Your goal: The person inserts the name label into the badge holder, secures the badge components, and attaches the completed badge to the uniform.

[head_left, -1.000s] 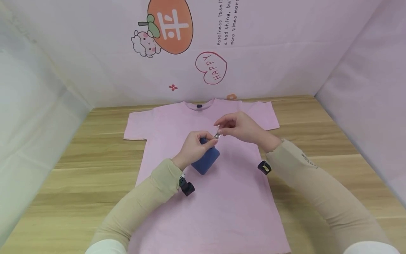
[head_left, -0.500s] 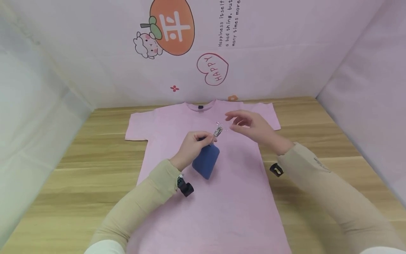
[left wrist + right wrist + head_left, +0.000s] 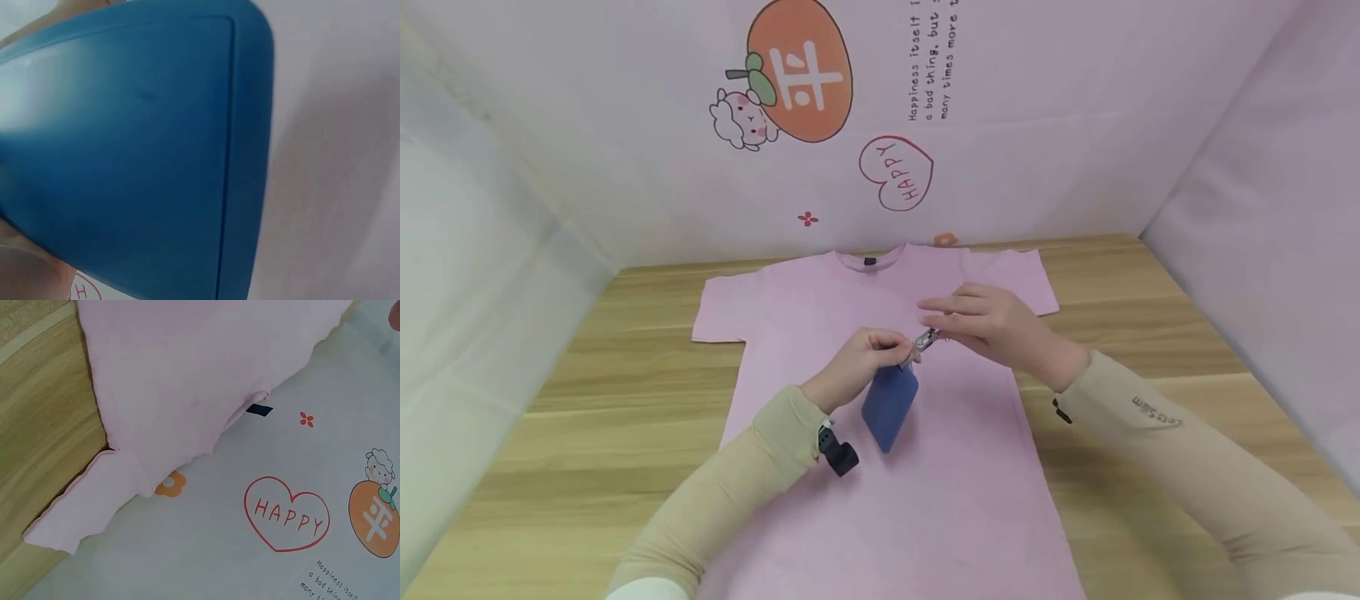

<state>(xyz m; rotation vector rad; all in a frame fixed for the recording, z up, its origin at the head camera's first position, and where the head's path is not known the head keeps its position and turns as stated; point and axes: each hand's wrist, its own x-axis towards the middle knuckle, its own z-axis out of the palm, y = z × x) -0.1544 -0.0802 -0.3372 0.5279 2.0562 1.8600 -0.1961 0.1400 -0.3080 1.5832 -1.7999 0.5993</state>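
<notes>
A blue flat badge holder [image 3: 891,407] hangs tilted above the pink T-shirt [image 3: 842,517]. My left hand [image 3: 861,362] pinches its top between thumb and fingers. From that pinch a silver metal clip [image 3: 926,339] sticks out to the upper right. My right hand [image 3: 992,325] is at the clip's far end, two fingers stretched over it; whether the thumb pinches the clip is hidden. In the left wrist view the badge holder [image 3: 125,150] fills much of the frame. The right wrist view shows the shirt [image 3: 187,369], with only a bit of skin at its upper right edge.
The shirt lies flat on a wooden table [image 3: 610,400], its collar towards the back. A white cloth wall with printed drawings [image 3: 1037,125] rises behind, and white side walls [image 3: 482,275] flank the table. Black wrist straps with a mount [image 3: 838,454] hang below the left forearm.
My right hand drew back from the clip with its fingers apart, then came back to it. The clip now leans further right, and the badge holder hangs lower and more upright.
</notes>
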